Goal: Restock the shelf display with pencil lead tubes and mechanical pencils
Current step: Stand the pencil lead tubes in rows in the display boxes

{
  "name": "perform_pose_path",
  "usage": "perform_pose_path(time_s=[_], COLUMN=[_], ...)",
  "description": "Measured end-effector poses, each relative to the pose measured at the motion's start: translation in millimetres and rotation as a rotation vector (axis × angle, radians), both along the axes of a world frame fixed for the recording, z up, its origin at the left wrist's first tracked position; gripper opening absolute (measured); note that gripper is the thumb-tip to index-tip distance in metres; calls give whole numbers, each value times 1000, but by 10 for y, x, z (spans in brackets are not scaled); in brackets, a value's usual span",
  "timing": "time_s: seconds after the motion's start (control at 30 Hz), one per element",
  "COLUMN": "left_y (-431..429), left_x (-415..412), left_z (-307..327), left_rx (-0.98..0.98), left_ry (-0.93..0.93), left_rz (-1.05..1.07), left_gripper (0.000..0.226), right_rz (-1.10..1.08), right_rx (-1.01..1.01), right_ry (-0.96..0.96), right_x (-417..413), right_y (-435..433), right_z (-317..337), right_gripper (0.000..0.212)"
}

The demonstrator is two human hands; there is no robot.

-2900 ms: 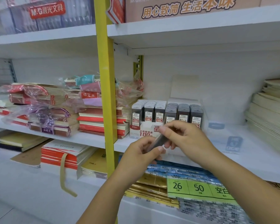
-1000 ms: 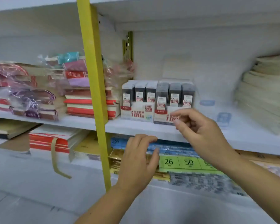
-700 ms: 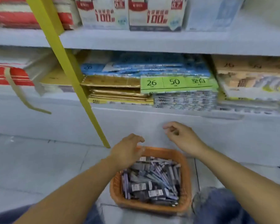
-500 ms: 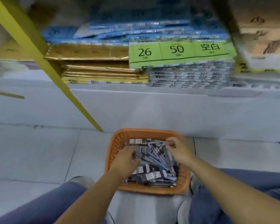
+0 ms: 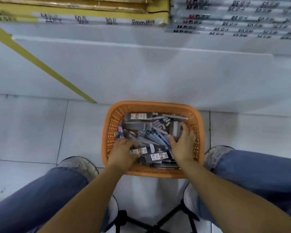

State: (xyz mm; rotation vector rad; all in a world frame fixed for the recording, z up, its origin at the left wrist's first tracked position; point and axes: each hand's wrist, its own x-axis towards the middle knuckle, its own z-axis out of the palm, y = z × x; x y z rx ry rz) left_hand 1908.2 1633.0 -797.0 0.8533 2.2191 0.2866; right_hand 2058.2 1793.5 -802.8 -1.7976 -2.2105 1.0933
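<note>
An orange basket (image 5: 152,172) of pencil lead tubes (image 5: 155,156) sits on the pale tiled floor (image 5: 40,128) against the white shelf base (image 5: 141,73). Left hand (image 5: 123,153) curls over a tube; right hand (image 5: 183,145) lies spread among them, its grip unclear.

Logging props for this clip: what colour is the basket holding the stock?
Orange, with a lattice-pattern wall; the basket shows clearly in the head view.

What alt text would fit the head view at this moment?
Both hands reach down into an orange basket on the tiled floor, the left hand and right hand digging through a jumble of lead tubes and pencils. Blue-trousered knees frame the basket, with the white shelf base behind it.
</note>
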Motion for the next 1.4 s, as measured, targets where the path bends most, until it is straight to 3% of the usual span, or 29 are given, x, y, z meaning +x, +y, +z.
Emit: perform_pose_path(time_s=[0.17, 0.33, 0.43, 0.6, 0.7, 0.8, 0.93, 1.07, 1.23, 1.3, 1.4], left_y=[-23, 7, 11, 53, 157, 294, 428, 531, 592, 595, 593], left_x=[-19, -73, -68, -72, -206, -385, -574, -601, -572, -565, -558], left_z=[-42, -11, 7, 78, 132, 154, 91, -13, -118, -123, -83], left_rx=[16, 58, 108, 174, 229, 243, 168, 21, -19, 14, 102], left_ry=[-45, -205, -322, -359, -303, -280, -264, -175, -92, -75, -44], left_rz=[41, 200, 287, 387, 461, 460, 339, 203, 160, 178, 188], left_gripper=[9, 11, 15, 9, 11, 18, 16, 48, 59, 57, 33], right_rz=[118, 128, 144, 147, 155, 240, 259, 265, 199, 169, 118], right_rx=[-37, -182, -249, -273, -292, -341, -441, -476, -543, -544, -539], right_ry=[-44, 49, 74, 20, -9, -8, -25, -62, -9, 13, 23], right_x=[-75, -59, -62, -38, -27, -33, -51, -84, -99, -88, -32], right_y=[89, 111, 167, 234, 260, 288, 299, 271, 285, 312, 356], right_z=[-48, -69, -54, -15, 5, 17, 31, 12, 34, 53, 86], right_gripper=[74, 74, 60, 39, 50, 39, 51, 65, 61, 61, 61])
